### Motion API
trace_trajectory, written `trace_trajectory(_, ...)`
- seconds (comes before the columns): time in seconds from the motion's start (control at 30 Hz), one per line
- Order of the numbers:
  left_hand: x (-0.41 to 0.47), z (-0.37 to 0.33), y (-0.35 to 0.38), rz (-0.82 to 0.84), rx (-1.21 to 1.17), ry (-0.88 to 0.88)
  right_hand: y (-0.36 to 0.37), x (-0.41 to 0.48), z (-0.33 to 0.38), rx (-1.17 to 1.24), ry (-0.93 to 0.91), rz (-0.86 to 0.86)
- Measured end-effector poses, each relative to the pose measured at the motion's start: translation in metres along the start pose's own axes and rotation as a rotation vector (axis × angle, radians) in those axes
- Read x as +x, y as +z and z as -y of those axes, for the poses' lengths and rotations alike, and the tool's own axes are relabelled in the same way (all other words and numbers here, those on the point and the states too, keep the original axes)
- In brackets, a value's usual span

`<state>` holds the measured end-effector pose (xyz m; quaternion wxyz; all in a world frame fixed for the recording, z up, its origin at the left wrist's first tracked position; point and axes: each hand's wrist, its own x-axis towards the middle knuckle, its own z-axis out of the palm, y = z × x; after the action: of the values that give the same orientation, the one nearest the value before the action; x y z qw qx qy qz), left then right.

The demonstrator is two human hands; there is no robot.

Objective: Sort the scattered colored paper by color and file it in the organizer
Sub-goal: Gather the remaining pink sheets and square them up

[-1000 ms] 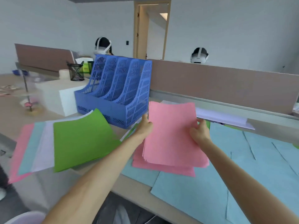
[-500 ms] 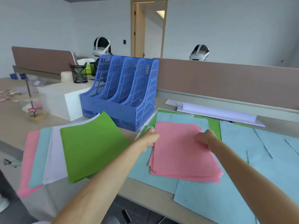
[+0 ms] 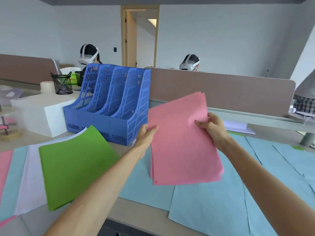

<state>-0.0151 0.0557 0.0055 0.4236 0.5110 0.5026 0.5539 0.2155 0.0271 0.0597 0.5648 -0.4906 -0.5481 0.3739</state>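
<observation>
Left hand [image 3: 144,136] and right hand [image 3: 214,129] pinch opposite edges of the pink stack [image 3: 180,150], centre frame; it is likely light and floppy.

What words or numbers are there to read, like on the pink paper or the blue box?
No text can be read.
The pink paper, gripped by the left hand and right hand: blank.
The green paper: blank.
The blue organizer: small pale marks near the top of its side, too blurred to read.
</observation>
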Motion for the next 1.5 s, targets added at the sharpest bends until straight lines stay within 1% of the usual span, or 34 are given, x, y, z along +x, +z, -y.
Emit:
trace_trajectory(0.03,0.002,-0.01,0.002,-0.047,-0.058,0.092,-0.006,0.0,0.007,0.028,-0.022,-0.026)
trace_trajectory(0.07,0.004,-0.018,0.004,-0.057,-0.107,0.165,-0.013,0.0,0.012,0.044,-0.033,-0.05)
trace_trajectory(0.1,0.005,-0.025,0.006,-0.055,-0.14,0.218,-0.019,0.001,0.014,0.038,-0.022,-0.078)
trace_trajectory(0.13,0.006,-0.03,0.009,-0.047,-0.14,0.226,-0.024,0.003,0.013,0.005,0.024,-0.107)
trace_trajectory(0.17,0.005,-0.032,0.012,-0.029,-0.102,0.189,-0.029,0.003,0.009,-0.051,0.1,-0.127)
trace_trajectory(0.23,0.002,-0.021,0.021,0.04,0.072,0.009,-0.034,0.005,-0.008,-0.214,0.248,-0.157)
trace_trajectory(0.27,0.002,-0.012,0.025,0.076,0.159,-0.066,-0.035,0.006,-0.013,-0.293,0.27,-0.175)
trace_trajectory(0.3,0.002,-0.005,0.03,0.093,0.22,-0.097,-0.035,0.008,-0.016,-0.34,0.257,-0.204)
trace_trajectory(0.37,0.002,-0.005,0.038,0.061,0.243,-0.062,-0.035,0.011,-0.012,-0.361,0.179,-0.268)
trace_trajectory(0.4,0.002,-0.009,0.041,0.018,0.247,0.013,-0.035,0.011,-0.007,-0.351,0.119,-0.294)
trace_trajectory(0.47,0.001,-0.025,0.045,-0.077,0.243,0.219,-0.034,0.01,0.005,-0.331,-0.032,-0.338)
trace_trajectory(0.57,-0.005,-0.053,0.047,-0.156,0.151,0.481,-0.031,0.002,0.025,-0.278,-0.308,-0.388)
trace_trajectory(0.6,-0.008,-0.06,0.048,-0.165,0.131,0.532,-0.03,-0.001,0.029,-0.259,-0.369,-0.398)
trace_trajectory(0.67,-0.014,-0.066,0.05,-0.157,0.112,0.568,-0.026,-0.01,0.031,-0.246,-0.437,-0.422)
trace_trajectory(0.73,-0.018,-0.059,0.052,-0.125,0.089,0.543,-0.023,-0.018,0.02,-0.265,-0.426,-0.433)
trace_trajectory(0.8,-0.02,-0.042,0.052,-0.085,0.143,0.458,-0.019,-0.028,-0.002,-0.283,-0.336,-0.39)
trace_trajectory(0.87,-0.023,-0.025,0.054,-0.01,0.221,0.35,-0.017,-0.037,-0.026,-0.29,-0.235,-0.343)
trace_trajectory(0.93,-0.023,-0.014,0.056,0.042,0.252,0.299,-0.017,-0.04,-0.04,-0.278,-0.195,-0.36)
trace_trajectory(1.03,-0.02,-0.022,0.059,-0.018,0.27,0.37,-0.016,-0.034,-0.034,-0.256,-0.192,-0.448)
trace_trajectory(1.13,-0.02,-0.041,0.061,-0.102,0.246,0.481,-0.013,-0.031,-0.008,-0.233,-0.302,-0.475)
trace_trajectory(1.2,-0.023,-0.047,0.06,-0.102,0.211,0.515,-0.01,-0.031,0.005,-0.226,-0.374,-0.47)
trace_trajectory(1.3,-0.026,-0.034,0.057,0.001,0.194,0.406,-0.009,-0.035,-0.005,-0.254,-0.374,-0.427)
trace_trajectory(1.4,-0.031,-0.018,0.055,0.127,0.268,0.27,-0.009,-0.044,-0.036,-0.253,-0.226,-0.388)
trace_trajectory(1.47,-0.03,-0.016,0.055,0.127,0.26,0.239,-0.01,-0.046,-0.045,-0.218,-0.177,-0.401)
trace_trajectory(1.5,-0.027,-0.018,0.055,0.099,0.257,0.244,-0.011,-0.045,-0.045,-0.2,-0.177,-0.41)
